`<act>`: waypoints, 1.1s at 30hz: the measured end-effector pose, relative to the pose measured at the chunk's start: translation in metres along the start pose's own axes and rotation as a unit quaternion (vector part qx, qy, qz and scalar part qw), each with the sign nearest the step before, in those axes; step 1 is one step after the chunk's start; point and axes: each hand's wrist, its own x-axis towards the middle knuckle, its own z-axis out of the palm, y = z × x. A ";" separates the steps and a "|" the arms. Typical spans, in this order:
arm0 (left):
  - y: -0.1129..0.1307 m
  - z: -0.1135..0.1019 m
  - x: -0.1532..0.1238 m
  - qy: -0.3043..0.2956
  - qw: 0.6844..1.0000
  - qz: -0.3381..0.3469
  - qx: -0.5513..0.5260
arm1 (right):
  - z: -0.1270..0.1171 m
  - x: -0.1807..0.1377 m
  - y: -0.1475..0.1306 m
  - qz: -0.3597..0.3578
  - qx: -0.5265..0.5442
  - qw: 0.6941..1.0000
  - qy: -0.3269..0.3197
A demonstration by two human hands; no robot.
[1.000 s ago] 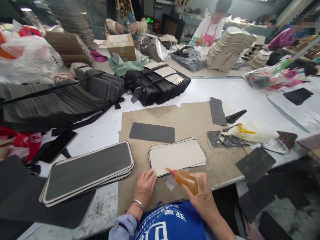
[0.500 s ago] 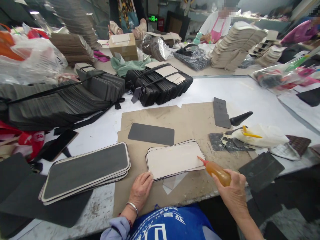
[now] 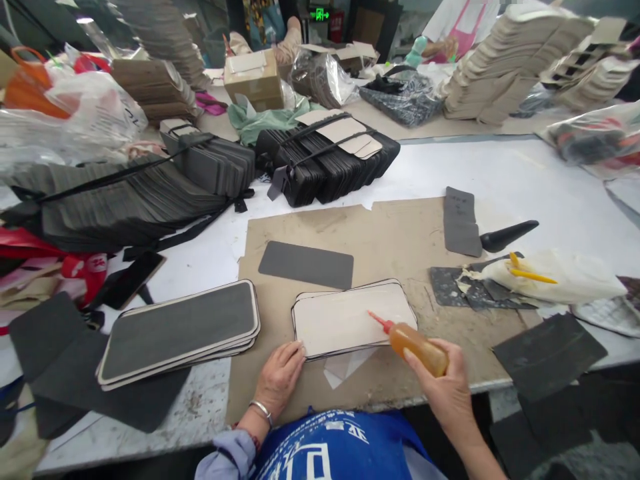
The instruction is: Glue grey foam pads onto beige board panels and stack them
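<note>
My right hand [image 3: 445,383] is wrapped round a squeeze bottle [image 3: 419,348] of amber liquid. Its red nozzle points down and left, over the middle-right of the top beige panel [image 3: 337,320]; whether the tip touches cannot be told. That panel tops a small stack of dark-edged pieces. At the stack's near left corner rests my left hand [image 3: 281,375], fingers stretched out, fingertips on the edge. Left of it lies another stack of beige-rimmed dark grey panels [image 3: 185,333]. A loose grey rectangular piece [image 3: 306,265] lies just beyond the beige stack.
Brown cardboard [image 3: 400,227] covers the table beneath the work. Strapped bundles of dark pieces [image 3: 330,160] stand behind. To the right are a grey strip [image 3: 461,223], a black tapered tool [image 3: 510,235] and a white bag [image 3: 555,273]. A phone [image 3: 134,279] lies left. People stand across the table.
My right hand has moved the bottle left, so its nozzle has gone from the panel's right end toward its middle. My left hand stays at the corner. The camera view has shifted slightly.
</note>
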 end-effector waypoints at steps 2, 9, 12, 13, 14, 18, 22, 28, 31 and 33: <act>0.001 0.000 0.000 -0.001 1.000 -0.005 0.001 | -0.013 0.021 0.013 -0.031 -0.061 0.995 0.067; 0.002 0.003 -0.002 -0.003 1.000 -0.023 0.008 | 0.006 0.008 -0.004 -0.031 -0.018 0.999 -0.010; 0.006 0.001 -0.003 -0.006 0.999 -0.040 0.009 | 0.023 -0.012 -0.031 0.151 0.179 0.959 -0.159; 0.007 -0.001 -0.004 -0.007 0.999 -0.045 0.007 | 0.027 -0.015 -0.038 0.214 0.248 0.924 -0.195; 0.009 -0.002 -0.004 -0.007 0.999 -0.051 0.003 | 0.029 -0.016 -0.043 0.264 0.309 0.887 -0.218; 0.016 -0.008 0.018 0.013 0.994 -0.101 -0.029 | 0.026 0.001 -0.050 0.375 0.452 0.778 -0.225; 0.004 -0.003 0.090 -0.096 0.982 -0.164 0.010 | 0.018 0.017 -0.049 0.440 0.509 0.711 -0.205; -0.050 0.023 0.188 -0.241 0.960 -0.118 0.076 | 0.002 0.014 -0.027 0.454 0.542 0.688 -0.162; -0.066 0.030 0.197 -0.291 0.950 -0.062 0.092 | -0.009 0.012 -0.008 0.448 0.543 0.692 -0.162; -0.069 0.033 0.195 -0.312 0.944 -0.032 0.107 | -0.016 0.013 -0.001 0.463 0.545 0.686 -0.135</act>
